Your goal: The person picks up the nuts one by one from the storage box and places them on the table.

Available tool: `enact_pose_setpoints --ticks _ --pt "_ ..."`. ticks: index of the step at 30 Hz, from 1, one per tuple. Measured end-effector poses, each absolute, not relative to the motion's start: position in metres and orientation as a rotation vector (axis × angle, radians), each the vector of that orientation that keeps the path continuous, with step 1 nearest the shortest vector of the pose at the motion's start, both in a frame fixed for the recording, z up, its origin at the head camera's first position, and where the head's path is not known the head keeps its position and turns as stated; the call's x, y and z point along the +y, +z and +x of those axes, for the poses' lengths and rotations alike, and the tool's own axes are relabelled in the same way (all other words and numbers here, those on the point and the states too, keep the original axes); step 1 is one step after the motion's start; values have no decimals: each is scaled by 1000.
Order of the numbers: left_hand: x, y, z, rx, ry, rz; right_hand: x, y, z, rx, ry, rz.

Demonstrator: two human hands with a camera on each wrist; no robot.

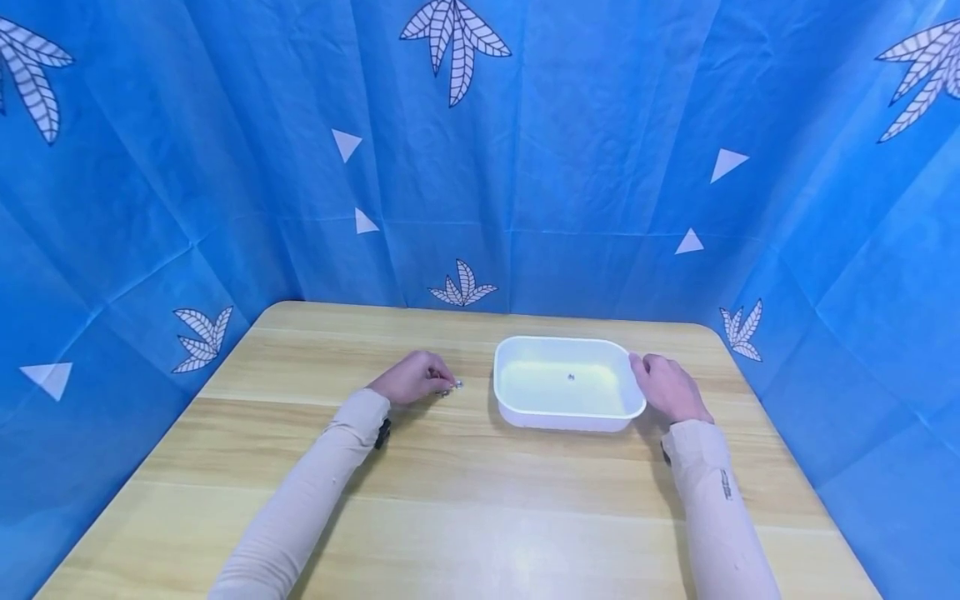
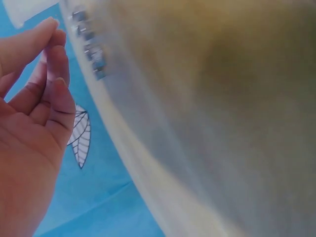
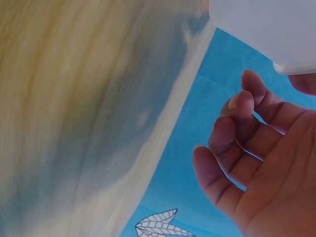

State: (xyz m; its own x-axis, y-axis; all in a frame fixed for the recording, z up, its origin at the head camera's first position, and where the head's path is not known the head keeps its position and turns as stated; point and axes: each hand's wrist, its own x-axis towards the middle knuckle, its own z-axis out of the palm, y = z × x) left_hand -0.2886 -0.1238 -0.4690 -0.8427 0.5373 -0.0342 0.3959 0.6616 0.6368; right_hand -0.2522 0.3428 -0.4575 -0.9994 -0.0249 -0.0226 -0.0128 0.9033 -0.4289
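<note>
Several small shiny metal pieces (image 2: 89,42) lie in a loose row on the wooden table; their exact kind is too blurred to tell. My left hand (image 1: 415,377) is over them, thumb and forefinger tips together. Whether a piece is between those fingertips is hidden. To the right stands a white plastic tub (image 1: 562,421) with one small metal piece (image 1: 571,377) on its floor. My right hand (image 1: 670,387) holds the tub's right end, thumb at the rim. In the right wrist view the other fingers (image 3: 224,136) are bent below the tub's edge.
The light wooden table (image 1: 465,517) has rounded far corners. Blue curtains (image 1: 585,167) with white leaf and triangle prints hang around its back and sides. The tub stands a short way right of the loose metal pieces.
</note>
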Motion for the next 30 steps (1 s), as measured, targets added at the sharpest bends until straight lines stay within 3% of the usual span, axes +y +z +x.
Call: enact_pose_setpoints --ticks 15,30 --pt "-118 -454 -288 2716 987 708 345 -460 -253 3033 -676 -36" --pt "-43 -427 -286 2641 1303 920 343 -461 -251 3016 -687 -19"
